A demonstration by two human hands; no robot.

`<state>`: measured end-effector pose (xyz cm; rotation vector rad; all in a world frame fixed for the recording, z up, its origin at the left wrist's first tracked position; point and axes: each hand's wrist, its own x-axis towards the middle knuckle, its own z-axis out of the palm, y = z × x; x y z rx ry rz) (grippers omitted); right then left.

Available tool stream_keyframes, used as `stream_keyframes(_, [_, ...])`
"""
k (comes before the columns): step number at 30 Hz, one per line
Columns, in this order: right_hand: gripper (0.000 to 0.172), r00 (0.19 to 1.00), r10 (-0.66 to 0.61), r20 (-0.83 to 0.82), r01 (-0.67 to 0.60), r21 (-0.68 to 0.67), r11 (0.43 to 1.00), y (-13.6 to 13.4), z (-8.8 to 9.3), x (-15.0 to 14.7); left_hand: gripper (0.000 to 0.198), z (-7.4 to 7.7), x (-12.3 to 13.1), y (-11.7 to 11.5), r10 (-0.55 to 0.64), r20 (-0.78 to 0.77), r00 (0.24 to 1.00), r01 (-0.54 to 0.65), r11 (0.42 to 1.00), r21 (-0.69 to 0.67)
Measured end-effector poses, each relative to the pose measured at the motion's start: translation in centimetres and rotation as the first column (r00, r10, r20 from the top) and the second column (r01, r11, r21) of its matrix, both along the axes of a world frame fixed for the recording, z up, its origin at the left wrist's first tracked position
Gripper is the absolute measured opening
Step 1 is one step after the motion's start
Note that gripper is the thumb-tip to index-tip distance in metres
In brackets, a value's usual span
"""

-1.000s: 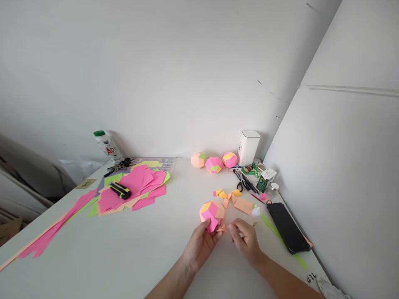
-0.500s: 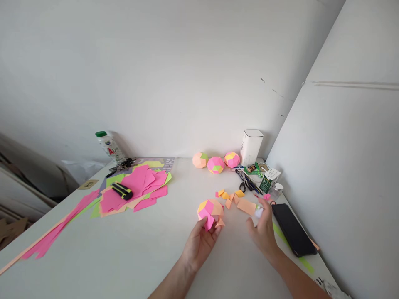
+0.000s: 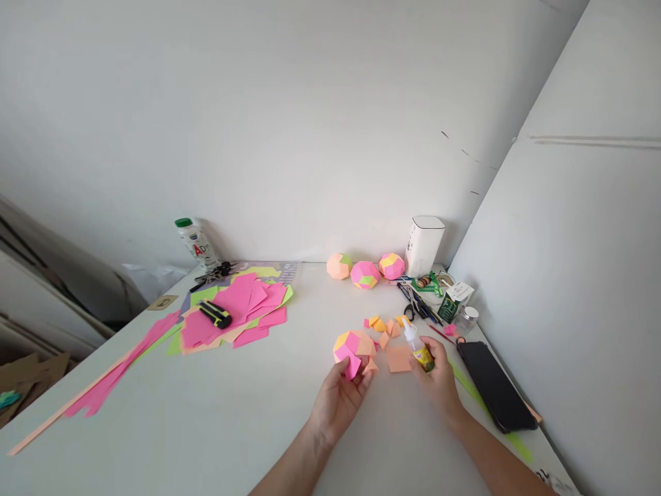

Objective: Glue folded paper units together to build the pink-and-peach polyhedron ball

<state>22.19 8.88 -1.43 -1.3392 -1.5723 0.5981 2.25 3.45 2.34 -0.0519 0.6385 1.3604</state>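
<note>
My left hand [image 3: 341,391] is closed around a paper ball [image 3: 364,342] of pink, peach and yellow facets, with loose pink and peach flaps at its lower side. In my right hand [image 3: 438,379] is a small glue bottle [image 3: 422,351] with a yellow label and a white nozzle, which points up and to the left. A peach paper piece [image 3: 399,359] lies on the table between the hands. Small folded orange and peach paper bits [image 3: 381,326] are scattered just beyond the ball.
Three faceted paper balls [image 3: 365,274] stand by the wall, near a white container [image 3: 424,246]. Scissors [image 3: 410,306], pens and a jar [image 3: 467,318] sit at right, behind a black phone [image 3: 496,386]. Leftward lie pink paper sheets [image 3: 242,303], a cutter [image 3: 215,314] and a bottle [image 3: 197,246].
My right hand has taken hold of the glue bottle and raised it upright from the peach paper. My left hand still holds the ball. The view has shifted slightly.
</note>
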Motion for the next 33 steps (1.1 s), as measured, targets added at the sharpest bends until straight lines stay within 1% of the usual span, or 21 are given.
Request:
stream_keyframes(2, [0.035, 1.000, 0.023, -0.018, -0.022, 0.052, 0.998, 0.3, 1.3, 0.0, 0.012, 0.0, 0.0, 0.0, 0.001, 0.016, 1.000, -0.001, 1.000, 0.003])
stream_keyframes(3, [0.035, 0.998, 0.042, -0.036, -0.038, 0.092, 0.995, 0.6, 2.3, -0.1, 0.013, 0.0, 0.0, 0.0, -0.003, 0.021, 1.000, 0.003, 1.000, 0.012])
stream_keyframes(5, [0.036, 0.992, 0.070, -0.102, -0.056, 0.136, 0.989, 1.2, 4.8, -0.2, 0.012, -0.1, 0.1, -0.1, -0.018, 0.026, 1.000, 0.017, 0.999, 0.031])
stream_keyframes(7, [0.041, 0.966, 0.111, -0.235, -0.078, 0.147, 0.986, 1.5, 7.9, -0.5, 0.011, -0.1, 0.1, -0.2, -0.027, 0.033, 0.999, 0.025, 0.999, 0.041])
stream_keyframes(10, [0.037, 0.899, 0.272, -0.343, -0.258, 0.086, 0.962, 1.0, 12.4, -1.1, 0.010, -0.1, 0.0, -0.2, -0.024, 0.051, 0.998, 0.022, 0.999, 0.046])
stream_keyframes(12, [0.033, 0.878, 0.306, -0.367, -0.295, 0.089, 0.951, 0.1, 14.3, -1.6, 0.011, 0.1, -0.1, -0.1, -0.017, 0.066, 0.998, 0.014, 0.999, 0.043])
stream_keyframes(13, [0.030, 0.878, 0.316, -0.359, -0.308, 0.080, 0.948, -0.3, 14.9, -1.8, 0.012, 0.1, -0.1, -0.1, -0.012, 0.077, 0.997, 0.009, 0.999, 0.036])
stream_keyframes(15, [0.027, 0.886, 0.347, -0.309, -0.343, 0.069, 0.937, -1.0, 15.5, -2.1, 0.015, 0.4, -0.2, -0.1, -0.005, 0.104, 0.995, 0.004, 1.000, 0.016])
stream_keyframes(18, [0.024, 0.896, 0.399, -0.195, -0.398, 0.045, 0.916, -1.5, 15.5, -2.2, 0.015, 0.6, -0.3, -0.1, -0.018, 0.135, 0.991, 0.019, 1.000, -0.009])
stream_keyframes(20, [0.024, 0.893, 0.423, -0.153, -0.425, 0.022, 0.905, -1.4, 15.5, -2.3, 0.014, 0.7, -0.2, -0.2, -0.036, 0.149, 0.988, 0.037, 0.999, -0.005])
stream_keyframes(25, [0.023, 0.877, 0.464, -0.128, -0.477, -0.112, 0.872, -1.3, 15.6, -2.9, 0.017, 0.6, -0.1, -0.4, -0.076, 0.181, 0.981, 0.069, 0.997, 0.043])
stream_keyframes(33, [0.024, 0.874, 0.479, -0.081, -0.486, -0.176, 0.856, -1.4, 15.4, -3.7, 0.017, 0.5, -0.2, -0.6, -0.103, 0.190, 0.976, 0.091, 0.993, 0.070])
